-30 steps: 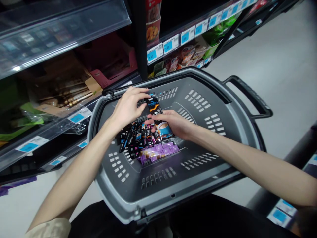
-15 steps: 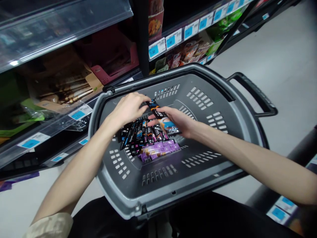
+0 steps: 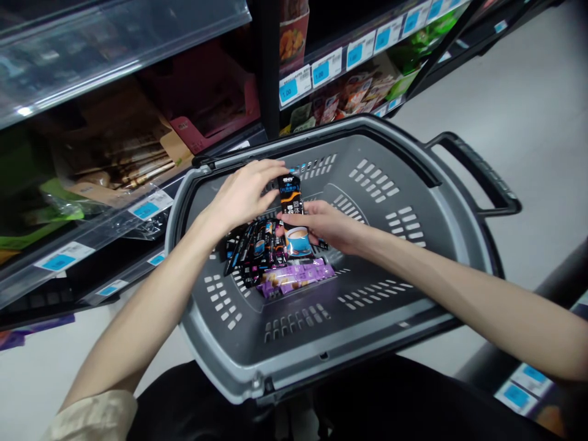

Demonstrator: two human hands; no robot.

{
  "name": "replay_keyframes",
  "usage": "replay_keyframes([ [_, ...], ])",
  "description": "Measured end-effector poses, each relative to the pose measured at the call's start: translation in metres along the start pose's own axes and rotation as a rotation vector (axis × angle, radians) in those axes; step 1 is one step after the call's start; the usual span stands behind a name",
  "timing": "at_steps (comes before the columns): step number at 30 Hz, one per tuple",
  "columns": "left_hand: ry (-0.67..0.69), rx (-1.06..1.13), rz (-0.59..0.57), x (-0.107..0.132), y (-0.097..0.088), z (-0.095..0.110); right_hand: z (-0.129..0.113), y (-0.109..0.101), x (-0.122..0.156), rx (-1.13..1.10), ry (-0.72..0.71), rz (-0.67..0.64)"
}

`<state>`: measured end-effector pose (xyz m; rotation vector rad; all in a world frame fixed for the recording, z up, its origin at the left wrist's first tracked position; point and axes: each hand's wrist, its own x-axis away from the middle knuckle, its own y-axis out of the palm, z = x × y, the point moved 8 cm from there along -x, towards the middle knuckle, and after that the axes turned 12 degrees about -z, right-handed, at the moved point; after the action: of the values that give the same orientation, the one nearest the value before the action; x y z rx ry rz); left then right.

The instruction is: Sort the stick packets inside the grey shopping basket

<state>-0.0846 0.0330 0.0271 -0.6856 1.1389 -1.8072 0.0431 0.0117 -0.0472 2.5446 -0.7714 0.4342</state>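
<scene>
A black sachet with an orange stripe and a picture of a blue cup is held face-up above the basket's contents. My right hand grips its lower part, thumb across the front and fingers behind. At its upper left edge, the thumb and fingers of my left hand close around the top end; the exact contact is partly hidden. Beneath lie several similar black sachets in a loose pile. Purple packets lie in front of them. All rest in a grey shopping basket.
Shop shelves with price labels rise close behind and left of the basket. Its black handle sticks out at the right, over the pale floor. Another shelf edge shows at lower right.
The held sachet has turned more upright and its printed front now faces me. My right fingers have shifted around it, and my left hand has moved slightly up and right.
</scene>
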Motion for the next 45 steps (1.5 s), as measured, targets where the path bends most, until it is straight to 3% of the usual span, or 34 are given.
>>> replay_keyframes([
  [5,-0.064,0.205,0.155,0.001,-0.012,-0.003,-0.003,-0.004,0.001,0.045,-0.042,0.052],
  [10,-0.132,0.416,0.209,0.002,-0.011,-0.015,-0.008,0.000,0.002,0.067,-0.082,0.026],
  [20,-0.225,0.742,-0.094,0.002,0.018,-0.020,-0.009,0.004,0.003,0.148,-0.101,-0.033],
  [25,-0.277,0.775,-0.096,0.003,0.017,-0.019,-0.002,0.002,0.003,0.131,-0.011,-0.021],
  [30,-0.313,0.830,-0.104,0.004,0.017,-0.016,-0.004,0.003,0.004,0.195,-0.038,-0.064],
  [40,-0.263,0.968,-0.108,0.004,0.017,-0.009,-0.002,0.002,0.006,0.235,-0.005,-0.043],
  [45,-0.215,0.981,-0.113,0.001,0.023,-0.012,-0.001,-0.004,0.006,0.293,0.037,0.038],
])
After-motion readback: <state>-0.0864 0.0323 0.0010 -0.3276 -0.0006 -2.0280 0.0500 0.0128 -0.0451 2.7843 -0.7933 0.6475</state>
